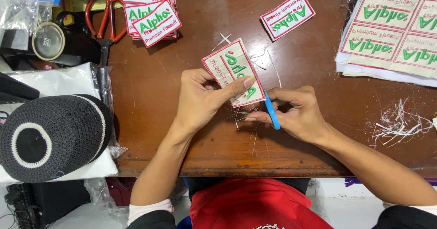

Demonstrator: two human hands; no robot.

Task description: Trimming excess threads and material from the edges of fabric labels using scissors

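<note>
My left hand holds a white embroidered patch with a red border and green lettering, thumb and fingers pinching its lower half, tilted over the brown table. My right hand grips a small blue-handled thread snipper, its tip at the patch's lower right corner. Loose white threads hang below the patch between both hands.
A stack of finished patches and red-handled scissors lie at the back left. One single patch rests at the back centre, an uncut sheet of patches at the right, thread scraps near it. A black knitted cap sits left.
</note>
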